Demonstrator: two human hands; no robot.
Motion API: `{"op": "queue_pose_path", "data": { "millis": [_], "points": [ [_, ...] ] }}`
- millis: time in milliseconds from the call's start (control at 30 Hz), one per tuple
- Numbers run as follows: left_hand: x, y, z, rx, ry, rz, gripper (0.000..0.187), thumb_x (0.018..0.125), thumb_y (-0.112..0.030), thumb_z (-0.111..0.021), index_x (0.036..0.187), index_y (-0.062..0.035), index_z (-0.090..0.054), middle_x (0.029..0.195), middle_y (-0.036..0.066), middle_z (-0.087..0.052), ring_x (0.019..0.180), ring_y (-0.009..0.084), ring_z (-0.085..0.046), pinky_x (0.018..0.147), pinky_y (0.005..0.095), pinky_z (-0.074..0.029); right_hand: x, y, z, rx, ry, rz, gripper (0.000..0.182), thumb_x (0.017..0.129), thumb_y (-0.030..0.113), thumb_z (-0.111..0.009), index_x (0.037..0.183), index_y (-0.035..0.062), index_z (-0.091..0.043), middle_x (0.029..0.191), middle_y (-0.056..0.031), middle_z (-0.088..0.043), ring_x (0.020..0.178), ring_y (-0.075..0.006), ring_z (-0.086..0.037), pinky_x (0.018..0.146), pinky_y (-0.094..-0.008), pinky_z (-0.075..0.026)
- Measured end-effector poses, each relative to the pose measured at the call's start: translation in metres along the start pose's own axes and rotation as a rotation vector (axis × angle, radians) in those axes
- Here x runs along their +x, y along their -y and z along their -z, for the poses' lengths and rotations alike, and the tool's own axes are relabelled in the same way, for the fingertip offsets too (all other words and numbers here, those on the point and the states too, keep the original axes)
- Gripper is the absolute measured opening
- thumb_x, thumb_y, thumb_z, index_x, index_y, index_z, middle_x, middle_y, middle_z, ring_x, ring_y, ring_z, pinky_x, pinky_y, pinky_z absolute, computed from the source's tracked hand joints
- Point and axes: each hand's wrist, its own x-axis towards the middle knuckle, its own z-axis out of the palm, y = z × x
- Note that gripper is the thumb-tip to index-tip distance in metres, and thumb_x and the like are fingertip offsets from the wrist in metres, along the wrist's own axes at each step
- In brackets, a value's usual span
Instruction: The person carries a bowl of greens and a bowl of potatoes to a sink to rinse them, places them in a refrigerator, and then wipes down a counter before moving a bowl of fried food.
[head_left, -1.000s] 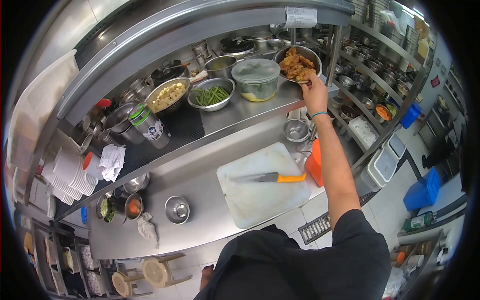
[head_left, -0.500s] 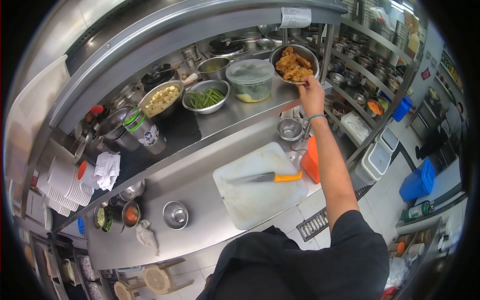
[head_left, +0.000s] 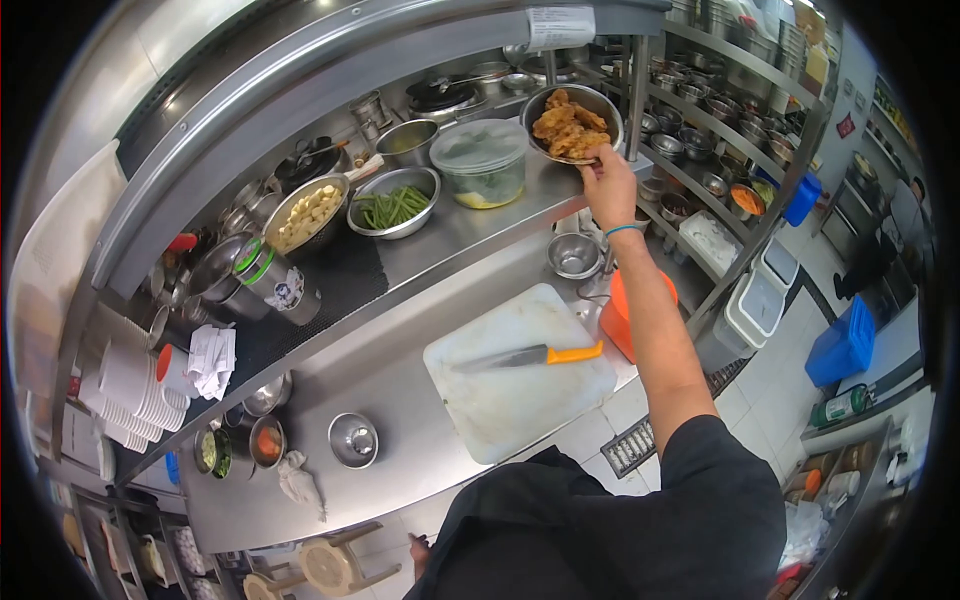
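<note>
My right hand (head_left: 608, 185) reaches up to the raised steel shelf, its fingers pinched on the near rim of a metal bowl (head_left: 613, 118). Golden-brown fried pieces, resembling fried chicken (head_left: 570, 125), fill that bowl. Just left of it stands a lidded clear plastic tub (head_left: 480, 160), followed by a metal bowl of green beans (head_left: 393, 207). Low by my body, a small part of my left hand (head_left: 420, 555) shows, with most of its fingers hidden. Below the shelf, a knife with a yellow handle (head_left: 574, 353) lies on a white cutting board (head_left: 500, 400).
A pan of pale chopped pieces (head_left: 308, 215) and a steel canister (head_left: 290, 290) share the shelf. On the counter are a small metal bowl (head_left: 353, 440), a crumpled cloth (head_left: 299, 482) and an orange container (head_left: 625, 305). Racks of bowls (head_left: 720, 140) stand at right.
My right hand stays on the bowl's rim; the view has shifted slightly, so the shelf items sit further left. More of my left hand has come into sight beside my body.
</note>
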Motion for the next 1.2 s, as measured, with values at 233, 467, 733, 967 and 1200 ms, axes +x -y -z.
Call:
{"op": "queue_pose_path", "data": {
  "millis": [233,467,733,967,1200],
  "points": [
    [-0.053,-0.092,-0.004,-0.736,-0.166,-0.15,0.107,0.085,-0.089,-0.029,0.156,-0.0088,-0.03,0.162,0.013,-0.026,0.146,0.0352,-0.03,0.115,0.0597,-0.026,0.004,-0.002,0.0,0.031,0.042,-0.039,0.02,0.084,0.012,-0.077,0.097,0.0063,-0.063,0.086,-0.0115,-0.067,0.078,-0.0291,-0.068,0.071,-0.0408,-0.054],
    [-0.056,-0.151,-0.05,-0.552,-0.258,-0.022,0.104,0.082,-0.091,-0.038,0.154,-0.0163,-0.034,0.154,0.011,-0.035,0.13,0.0324,-0.042,0.104,0.0569,-0.039,0.005,-0.003,0.005,0.038,0.074,-0.036,0.02,0.085,0.008,-0.076,0.098,0.0026,-0.062,0.088,-0.0135,-0.068,0.078,-0.0264,-0.07,0.071,-0.0364,-0.056],
    [-0.034,-0.143,-0.061,-0.434,-0.547,-0.192,0.113,0.084,-0.087,-0.044,0.143,0.0094,-0.043,0.138,0.024,-0.054,0.112,0.0389,-0.059,0.084,0.0494,-0.054,0.005,-0.008,0.004,0.081,0.06,-0.036,0.021,0.084,0.012,-0.077,0.099,0.0056,-0.063,0.087,-0.0132,-0.067,0.079,-0.0301,-0.067,0.071,-0.0415,-0.054],
    [-0.072,-0.163,-0.085,-0.531,-0.57,-0.158,0.111,0.087,-0.083,-0.044,0.138,0.0152,-0.044,0.14,0.029,-0.052,0.119,0.0391,-0.059,0.094,0.0452,-0.055,0.004,-0.005,0.005,0.092,0.04,-0.03,0.02,0.083,0.008,-0.076,0.098,0.006,-0.063,0.086,-0.0131,-0.067,0.078,-0.0302,-0.068,0.071,-0.0417,-0.053],
    [-0.04,-0.181,-0.096,-0.401,-0.915,0.183,0.113,0.087,-0.086,-0.033,0.118,0.0196,-0.06,0.119,0.031,-0.066,0.109,0.0453,-0.065,0.102,0.0492,-0.05,0.003,-0.007,0.003,0.053,0.04,-0.044,0.021,0.083,0.01,-0.076,0.097,0.0067,-0.062,0.086,-0.0134,-0.067,0.078,-0.0321,-0.067,0.07,-0.0434,-0.053]
  ]
}}
